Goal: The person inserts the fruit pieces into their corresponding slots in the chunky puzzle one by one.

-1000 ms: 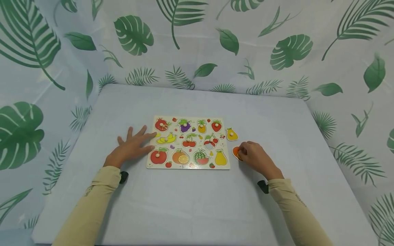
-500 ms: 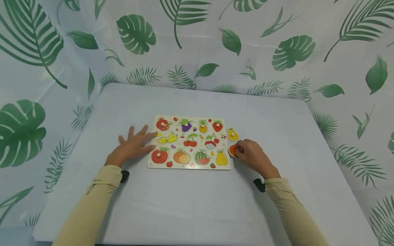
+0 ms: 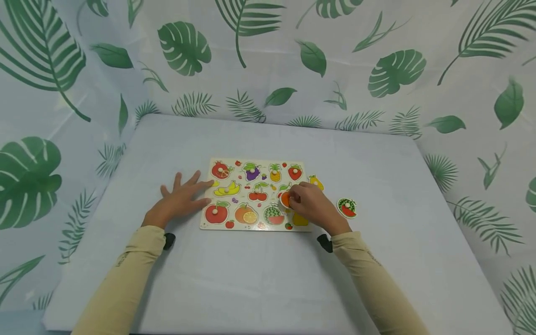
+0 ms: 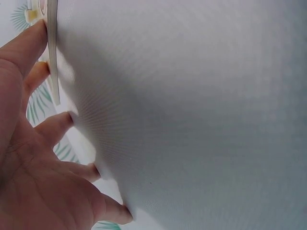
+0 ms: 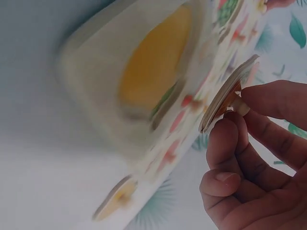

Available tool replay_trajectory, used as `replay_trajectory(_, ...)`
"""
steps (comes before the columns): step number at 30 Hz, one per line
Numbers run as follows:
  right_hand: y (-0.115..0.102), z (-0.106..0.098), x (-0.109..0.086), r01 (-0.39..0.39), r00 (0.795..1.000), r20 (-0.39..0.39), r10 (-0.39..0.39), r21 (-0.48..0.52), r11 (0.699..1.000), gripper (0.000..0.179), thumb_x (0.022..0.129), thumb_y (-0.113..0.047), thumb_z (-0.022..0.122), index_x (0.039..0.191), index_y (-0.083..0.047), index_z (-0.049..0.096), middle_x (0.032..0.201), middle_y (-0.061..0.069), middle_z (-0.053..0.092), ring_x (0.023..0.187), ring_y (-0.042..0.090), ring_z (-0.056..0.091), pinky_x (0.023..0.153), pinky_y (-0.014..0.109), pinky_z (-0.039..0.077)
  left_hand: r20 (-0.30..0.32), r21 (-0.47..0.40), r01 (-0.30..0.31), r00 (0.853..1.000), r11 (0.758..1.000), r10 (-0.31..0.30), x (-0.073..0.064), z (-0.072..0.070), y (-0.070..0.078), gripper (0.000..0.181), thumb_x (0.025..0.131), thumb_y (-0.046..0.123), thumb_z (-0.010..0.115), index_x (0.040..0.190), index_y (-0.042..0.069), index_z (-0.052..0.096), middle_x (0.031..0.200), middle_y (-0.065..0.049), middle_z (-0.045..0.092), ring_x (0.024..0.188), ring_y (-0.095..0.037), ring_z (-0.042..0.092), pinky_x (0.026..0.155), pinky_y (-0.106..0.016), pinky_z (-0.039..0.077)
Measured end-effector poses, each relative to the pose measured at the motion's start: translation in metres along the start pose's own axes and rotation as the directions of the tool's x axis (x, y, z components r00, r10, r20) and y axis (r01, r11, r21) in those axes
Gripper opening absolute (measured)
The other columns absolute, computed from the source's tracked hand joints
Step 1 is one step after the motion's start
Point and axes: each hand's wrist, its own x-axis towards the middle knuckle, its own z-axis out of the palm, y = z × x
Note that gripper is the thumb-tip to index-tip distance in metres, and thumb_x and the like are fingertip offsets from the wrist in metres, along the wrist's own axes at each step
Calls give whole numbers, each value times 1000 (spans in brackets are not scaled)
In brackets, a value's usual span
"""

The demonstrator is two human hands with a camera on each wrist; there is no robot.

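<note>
My left hand (image 3: 177, 202) lies with fingers spread at the left edge of a wooden fruit puzzle board (image 3: 217, 227); thumb and index finger touch that edge, as the left wrist view also shows. Over the board's right part, my right hand (image 3: 313, 204) pinches the small knob of an orange puzzle piece (image 5: 224, 100), which is raised above the board and tilted in the right wrist view. Printed orange (image 3: 243, 214), watermelon (image 3: 274, 215) and pear (image 3: 299, 217) spots on the front row show no knobs. Part of the pear spot is behind my right hand.
A pear piece (image 3: 316, 182) lies against the board's right edge, partly hidden by my right hand. Farther right on the white table (image 3: 259, 279) is a watermelon piece (image 3: 347, 208). Knobbed pieces such as the apple (image 3: 216, 213) and bananas (image 3: 227, 189) sit in the board.
My right hand has lifted the orange piece from the table beside the board and carried it left over the board. The watermelon piece is now uncovered. My left hand stays put.
</note>
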Motion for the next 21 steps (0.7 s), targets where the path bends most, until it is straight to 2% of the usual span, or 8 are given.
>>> replay_trajectory(8, -26, 12, 18, 55, 997, 60, -53, -23, 998, 11, 99, -8, 73, 108, -2, 75, 96, 6, 67, 83, 21, 58, 74, 32, 55, -3, -22, 8, 1000, 1000, -8, -3, 0, 1, 72, 104, 41, 68, 168, 23, 40, 178, -20, 7, 156, -59, -15, 111, -86, -10)
replay_trajectory(13, -39, 21, 28, 95, 992, 90, -92, -28, 995, 8, 99, -7, 72, 106, -3, 73, 93, 4, 64, 82, 19, 56, 71, 30, 53, -1, -27, 12, 1000, 1000, -12, -3, -2, -1, 71, 104, 41, 68, 168, 23, 40, 178, -19, 6, 156, -59, -16, 111, -86, -11)
replay_trajectory(21, -59, 39, 32, 220, 973, 81, -216, -48, 974, 3, 96, -2, 73, 98, -3, 71, 84, 2, 58, 75, 16, 51, 65, 26, 46, 9, -36, 13, 1000, 999, -13, -1, -1, 0, 70, 105, 41, 67, 168, 24, 40, 179, -17, 5, 156, -57, -18, 112, -84, -13)
